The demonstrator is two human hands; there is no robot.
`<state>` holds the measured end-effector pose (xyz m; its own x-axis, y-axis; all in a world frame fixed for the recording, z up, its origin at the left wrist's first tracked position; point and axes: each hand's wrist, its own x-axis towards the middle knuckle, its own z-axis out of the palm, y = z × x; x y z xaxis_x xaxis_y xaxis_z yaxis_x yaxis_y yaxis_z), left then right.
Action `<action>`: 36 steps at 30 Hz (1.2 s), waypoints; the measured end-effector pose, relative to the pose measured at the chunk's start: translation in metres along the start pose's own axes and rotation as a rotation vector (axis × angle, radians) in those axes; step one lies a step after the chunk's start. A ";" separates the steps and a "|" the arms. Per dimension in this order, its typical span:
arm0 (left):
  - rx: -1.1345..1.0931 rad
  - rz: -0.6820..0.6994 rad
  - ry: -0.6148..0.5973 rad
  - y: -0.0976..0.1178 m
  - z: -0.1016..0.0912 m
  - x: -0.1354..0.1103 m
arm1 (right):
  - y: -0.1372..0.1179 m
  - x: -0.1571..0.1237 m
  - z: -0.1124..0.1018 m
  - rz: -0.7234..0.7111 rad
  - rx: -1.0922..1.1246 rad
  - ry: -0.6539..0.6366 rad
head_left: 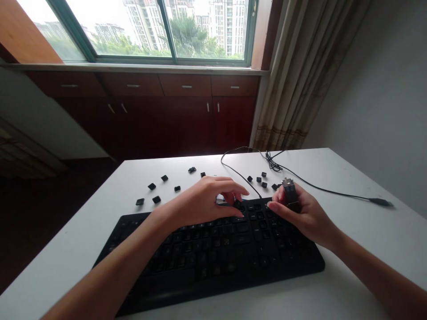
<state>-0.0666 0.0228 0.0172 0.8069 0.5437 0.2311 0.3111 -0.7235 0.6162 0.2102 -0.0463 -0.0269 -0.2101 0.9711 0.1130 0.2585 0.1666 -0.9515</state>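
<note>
A black keyboard (213, 253) lies on the white table (367, 231) in front of me. My left hand (203, 202) rests over its upper middle rows, fingers curled down onto the keys near the top edge; what the fingertips pinch, if anything, is hidden. My right hand (300, 211) hovers over the keyboard's upper right corner, closed around a small dark tool with a metal tip (289, 192). Several loose black keycaps (156, 199) lie scattered on the table beyond the keyboard, some on the left, others (263, 180) near my right hand.
The keyboard's black cable (320, 189) loops across the table's far right and ends in a USB plug (380, 202). Beyond the table stand dark wooden cabinets (173, 111) under a window, with a curtain (300, 75) at the right.
</note>
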 end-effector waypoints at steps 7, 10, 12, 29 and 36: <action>-0.033 0.095 0.058 0.012 0.021 0.004 | -0.008 -0.008 0.012 0.015 0.007 -0.107; -0.065 0.139 0.099 0.019 0.033 0.006 | -0.012 -0.011 0.015 0.023 0.027 -0.122; -0.058 0.149 0.122 0.022 0.040 0.006 | -0.014 -0.012 0.015 0.051 0.042 -0.129; 0.183 0.048 -0.010 0.038 0.064 0.008 | -0.016 0.005 -0.077 0.297 -0.385 -0.387; 0.416 0.332 -0.010 0.071 0.108 -0.003 | -0.018 0.001 -0.061 0.179 -0.464 -0.419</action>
<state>0.0074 -0.0763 -0.0212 0.8998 0.2544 0.3544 0.2098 -0.9646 0.1598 0.2633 -0.0381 0.0081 -0.4521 0.8572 -0.2464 0.6845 0.1563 -0.7121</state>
